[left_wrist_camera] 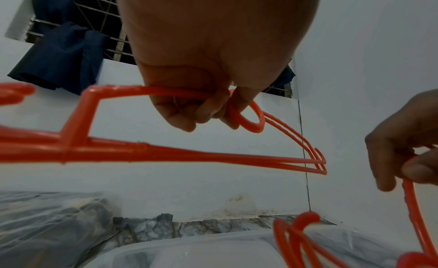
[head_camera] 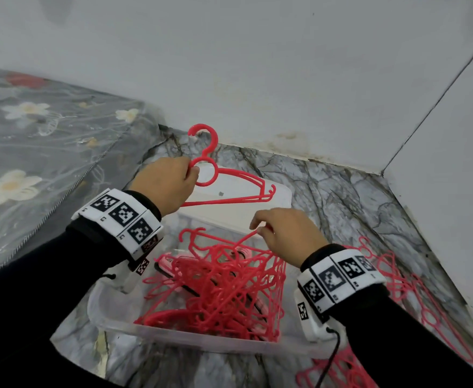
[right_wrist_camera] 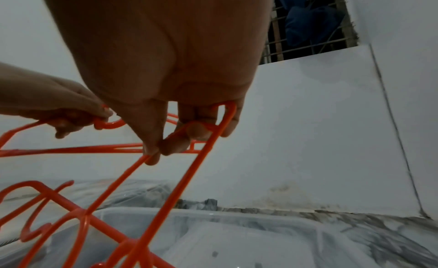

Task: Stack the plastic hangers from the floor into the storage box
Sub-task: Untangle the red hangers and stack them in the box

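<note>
My left hand [head_camera: 166, 184] grips a red hanger [head_camera: 231, 189] at its neck, hook up, bar running left to right above the clear box [head_camera: 112, 317]; my right hand [head_camera: 284, 233] pinches a second hanger [right_wrist_camera: 166, 187] from the box's tangle; more hangers [head_camera: 414, 292] lie on the marble floor [head_camera: 341, 191] by the white wall [head_camera: 257, 65]; a floral mattress [head_camera: 33, 135] sits left.

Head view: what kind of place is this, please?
Probably a bedroom corner in a home: a flower-patterned mattress in clear plastic wrap lies on the grey marble-patterned floor, beside plain white walls and a barred window with dark blue cloth.
</note>
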